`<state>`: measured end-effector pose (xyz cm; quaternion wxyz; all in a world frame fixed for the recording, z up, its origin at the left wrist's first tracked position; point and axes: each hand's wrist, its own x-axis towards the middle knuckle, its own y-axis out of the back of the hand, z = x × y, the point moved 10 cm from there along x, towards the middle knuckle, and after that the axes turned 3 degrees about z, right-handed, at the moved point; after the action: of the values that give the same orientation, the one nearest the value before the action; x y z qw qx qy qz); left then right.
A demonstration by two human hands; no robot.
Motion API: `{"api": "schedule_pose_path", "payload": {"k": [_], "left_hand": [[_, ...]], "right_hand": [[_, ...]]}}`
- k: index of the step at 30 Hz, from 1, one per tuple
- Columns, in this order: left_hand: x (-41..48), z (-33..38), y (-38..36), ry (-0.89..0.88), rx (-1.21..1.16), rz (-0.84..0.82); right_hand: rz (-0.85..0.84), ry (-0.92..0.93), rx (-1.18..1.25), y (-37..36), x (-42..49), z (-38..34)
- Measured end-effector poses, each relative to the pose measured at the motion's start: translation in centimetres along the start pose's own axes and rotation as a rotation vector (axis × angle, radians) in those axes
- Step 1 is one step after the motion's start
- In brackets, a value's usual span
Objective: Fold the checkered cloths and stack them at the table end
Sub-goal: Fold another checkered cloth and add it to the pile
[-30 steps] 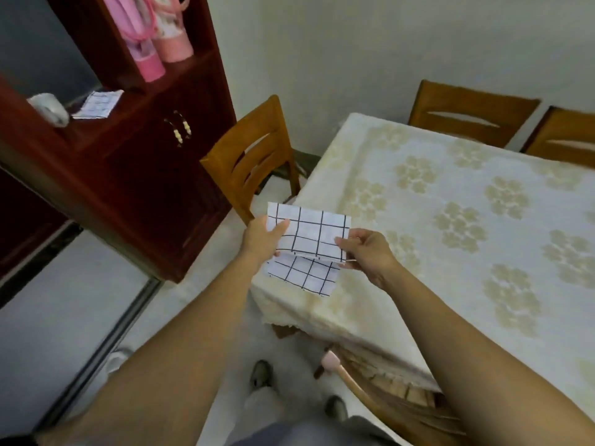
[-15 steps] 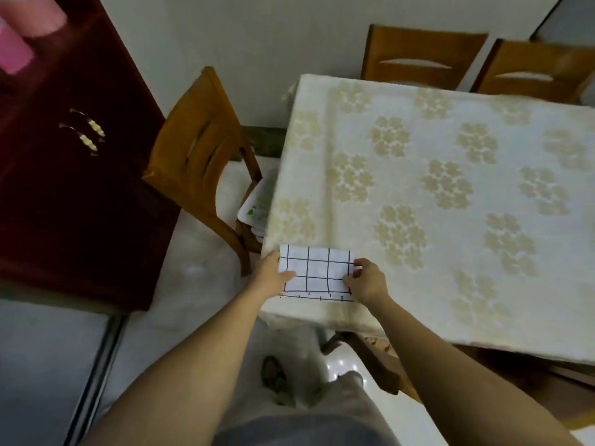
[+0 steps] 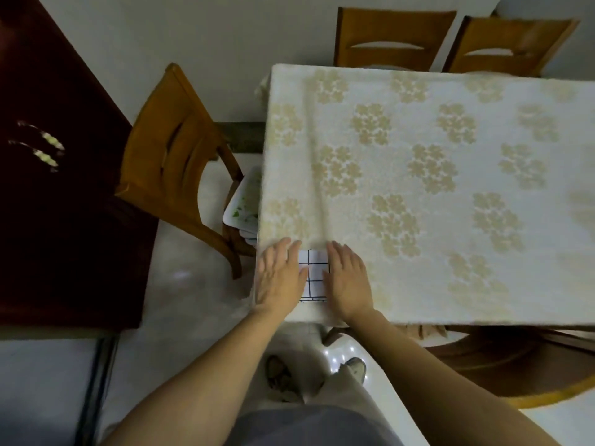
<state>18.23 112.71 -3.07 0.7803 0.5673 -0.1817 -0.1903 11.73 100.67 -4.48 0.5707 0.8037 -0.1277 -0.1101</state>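
Note:
A folded white cloth with a black grid [image 3: 315,274] lies flat at the near left corner of the table [image 3: 418,188], which wears a cream floral cover. My left hand [image 3: 279,275] rests palm down on the cloth's left part, fingers spread. My right hand [image 3: 348,278] presses flat on its right part. Only the strip of cloth between the two hands shows. Neither hand grips it. I see no other checkered cloth.
A wooden chair [image 3: 180,162] stands left of the table with a white tray [image 3: 245,204] on its seat. Two more chairs [image 3: 394,37] stand at the far end. A dark red cabinet [image 3: 58,175] fills the left. Another chair [image 3: 515,365] is tucked under the near edge.
The cloth went from held in the air, half unfolded, to lying folded on the table corner. Both hands let go of its edges and now lie flat on top of it.

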Motion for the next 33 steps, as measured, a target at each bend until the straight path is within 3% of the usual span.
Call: {"api": "schedule_pose_path", "payload": {"k": [2,4,6,11,17,19,23,27,33], "left_hand": [[-0.1,2.0,-2.9,-0.106,0.014,-0.189],[-0.4,1.5,-6.0,-0.061,0.045,-0.376],[-0.8,0.3,-7.5,-0.047,0.078,-0.416],[-1.0,-1.2,-7.7,-0.107,0.113,-0.321],[-1.7,-3.3,-7.3,0.039,0.055,-0.369],[-1.7,-3.8,-6.2,0.164,-0.086,-0.327],[-1.8,-4.9,-3.5,0.513,-0.638,-0.084],[-2.8,-4.6,-3.3,0.628,-0.885,-0.053],[-3.2,-5.6,-4.0,0.709,-0.975,-0.026]], "right_hand": [[-0.165,0.064,-0.015,-2.6,0.1,-1.6],[-0.277,0.08,-0.083,-5.0,0.0,-1.5],[-0.312,0.094,-0.108,-6.0,-0.2,-0.8],[-0.282,0.105,-0.197,-5.9,-0.3,1.7],[-0.312,-0.014,-0.156,-4.9,-0.8,4.7],[-0.261,-0.091,0.057,-3.8,-0.8,4.8],[-0.025,-0.453,0.656,-0.9,-1.7,6.0],[-0.08,-0.519,0.785,-1.4,-2.4,5.1],[-0.076,-0.554,0.825,-1.6,-2.1,5.5]]}}
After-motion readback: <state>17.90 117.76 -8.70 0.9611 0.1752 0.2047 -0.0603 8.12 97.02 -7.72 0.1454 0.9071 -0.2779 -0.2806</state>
